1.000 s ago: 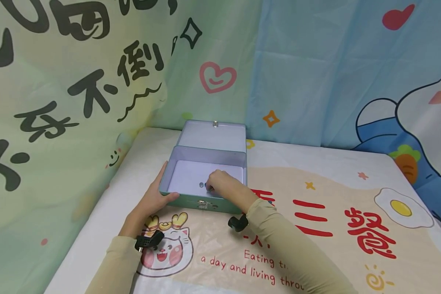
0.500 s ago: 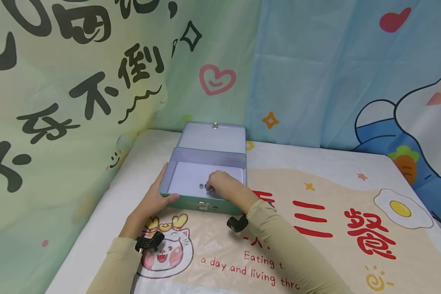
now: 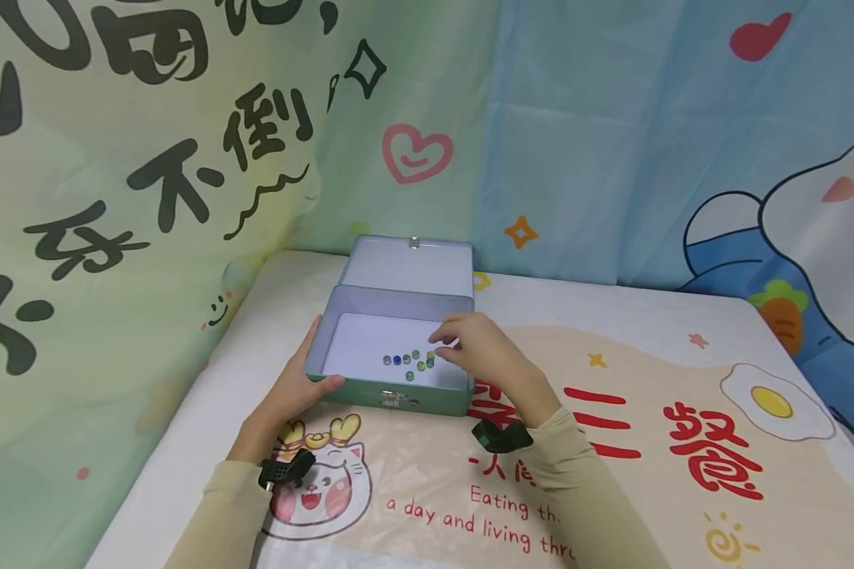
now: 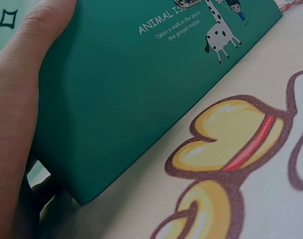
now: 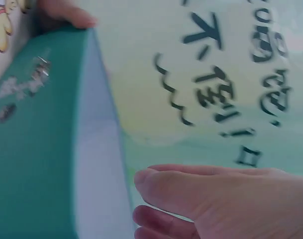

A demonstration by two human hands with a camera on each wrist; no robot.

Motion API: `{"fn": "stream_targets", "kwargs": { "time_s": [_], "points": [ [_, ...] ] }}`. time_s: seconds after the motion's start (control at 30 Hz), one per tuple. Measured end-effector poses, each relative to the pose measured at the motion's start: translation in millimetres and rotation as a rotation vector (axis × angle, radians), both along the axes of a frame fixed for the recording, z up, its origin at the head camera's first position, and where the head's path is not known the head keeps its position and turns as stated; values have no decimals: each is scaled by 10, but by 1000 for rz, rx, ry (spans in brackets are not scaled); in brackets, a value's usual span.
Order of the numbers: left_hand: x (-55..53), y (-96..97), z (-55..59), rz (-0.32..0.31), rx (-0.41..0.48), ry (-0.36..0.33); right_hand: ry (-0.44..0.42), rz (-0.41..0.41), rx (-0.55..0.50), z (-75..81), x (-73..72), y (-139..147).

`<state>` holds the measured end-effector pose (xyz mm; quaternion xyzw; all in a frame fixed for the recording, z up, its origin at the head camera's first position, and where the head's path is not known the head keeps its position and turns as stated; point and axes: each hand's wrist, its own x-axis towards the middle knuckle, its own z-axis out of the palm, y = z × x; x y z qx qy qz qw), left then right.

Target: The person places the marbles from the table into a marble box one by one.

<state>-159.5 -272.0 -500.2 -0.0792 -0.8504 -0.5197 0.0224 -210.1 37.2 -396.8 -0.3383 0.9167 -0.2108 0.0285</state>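
Observation:
A green tin box [image 3: 359,392] with a pale inside stands on the table, its lid [image 3: 409,265] tipped back. My left hand [image 3: 295,393] grips the box's front left corner; in the left wrist view the thumb side of that hand [image 4: 17,84] lies along the green wall [image 4: 116,109]. Several small glass marbles [image 3: 397,359], blue, green and clear, lie grouped on the box floor. Over the box's right side hovers my right hand [image 3: 487,348], fingers loosely bent, thumb and fingertips apart. The right wrist view shows that hand [image 5: 216,199] beside the box rim with nothing visible held.
A printed cloth [image 3: 655,403] with red characters and cartoons covers the table [image 3: 313,269]. Patterned fabric [image 3: 576,142] hangs behind, close to the lid, and more hangs along the left side. A black band [image 3: 288,468] is on the left wrist.
My right hand has lifted off the box floor and shifted right, its fingers spreading apart. Several marbles now show where it was. The left hand keeps its place on the box.

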Motion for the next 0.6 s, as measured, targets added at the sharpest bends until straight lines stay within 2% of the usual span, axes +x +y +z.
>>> {"fn": "stream_targets", "kwargs": {
  "time_s": [0.17, 0.3, 0.6],
  "points": [
    [-2, 8, 9, 4, -13, -9, 1, -109, -86, 61, 102, 402],
    [-2, 8, 24, 12, -28, -12, -23, -185, -95, 40, 154, 662],
    [11, 18, 7, -4, 5, 1, -58, -246, -75, -141, 102, 983]
  ]
}}
